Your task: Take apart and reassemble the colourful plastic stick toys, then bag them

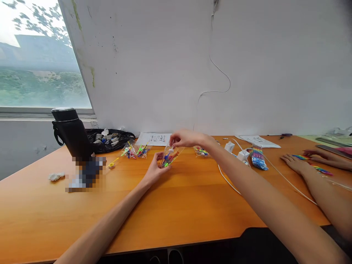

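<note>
A clear plastic bag (pixel 171 157) with small blue, red and green plastic pieces inside is held up over the table. My left hand (pixel 158 165) is closed around its lower left side. Above it, my right hand (pixel 183 138) pinches at the bag's upper edge, near a small white piece; whether the fingers grip the bag or that piece I cannot tell. Two similar filled bags (pixel 136 150) lie to the left of my left hand. Another such bag (pixel 201 151) rests behind my right forearm.
A black bottle (pixel 73 134) stands left, before a black plastic bag (pixel 121 139) of odds and ends. White chargers (pixel 243 156) and cables lie right of my forearm, by a packet of colourful sticks (pixel 258 159). A co-worker's hands (pixel 295 163) touch rainbow-coloured pieces at far right.
</note>
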A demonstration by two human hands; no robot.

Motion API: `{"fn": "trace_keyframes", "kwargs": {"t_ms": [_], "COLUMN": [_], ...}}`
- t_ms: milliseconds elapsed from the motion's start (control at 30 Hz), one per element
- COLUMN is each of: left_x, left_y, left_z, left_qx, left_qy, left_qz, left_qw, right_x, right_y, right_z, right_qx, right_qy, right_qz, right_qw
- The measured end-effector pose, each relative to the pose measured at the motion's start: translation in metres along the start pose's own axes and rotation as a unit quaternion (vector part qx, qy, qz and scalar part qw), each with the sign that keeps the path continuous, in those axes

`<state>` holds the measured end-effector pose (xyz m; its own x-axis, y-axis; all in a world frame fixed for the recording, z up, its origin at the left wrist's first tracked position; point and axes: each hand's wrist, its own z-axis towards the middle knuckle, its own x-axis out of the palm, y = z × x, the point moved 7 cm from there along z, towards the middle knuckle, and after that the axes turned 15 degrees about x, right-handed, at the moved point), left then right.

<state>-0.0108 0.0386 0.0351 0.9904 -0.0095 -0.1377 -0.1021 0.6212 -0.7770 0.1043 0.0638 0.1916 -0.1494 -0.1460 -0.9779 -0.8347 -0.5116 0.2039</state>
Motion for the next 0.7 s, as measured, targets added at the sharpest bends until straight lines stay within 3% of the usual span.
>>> {"fn": "trace_keyframes", "kwargs": {"t_ms": [133, 433, 633, 700], "left_x": [0.000, -0.002, -0.005, -0.006], "left_y": [0.000, 0.006, 0.014, 0.017], "left_z": [0.001, 0.002, 0.002, 0.003], "left_qx": [-0.001, -0.011, -0.021, -0.025], "left_qy": [-0.002, -0.009, -0.024, -0.030], "left_qz": [-0.005, -0.016, 0.006, 0.004], "left_qw": [1.000, 1.000, 0.999, 0.999], "right_x": [-0.001, -0.007, -0.034, -0.027], "right_y": [-0.003, 0.002, 0.029, 0.052], "right_z": [0.009, 0.013, 0.003, 0.006], "right_qx": [0.026, 0.015, -0.002, -0.031], "right_qy": [-0.018, -0.051, -0.222, -0.227], "right_qz": [-0.019, 0.002, 0.022, 0.032], "right_qw": [0.999, 0.999, 0.975, 0.973]}}
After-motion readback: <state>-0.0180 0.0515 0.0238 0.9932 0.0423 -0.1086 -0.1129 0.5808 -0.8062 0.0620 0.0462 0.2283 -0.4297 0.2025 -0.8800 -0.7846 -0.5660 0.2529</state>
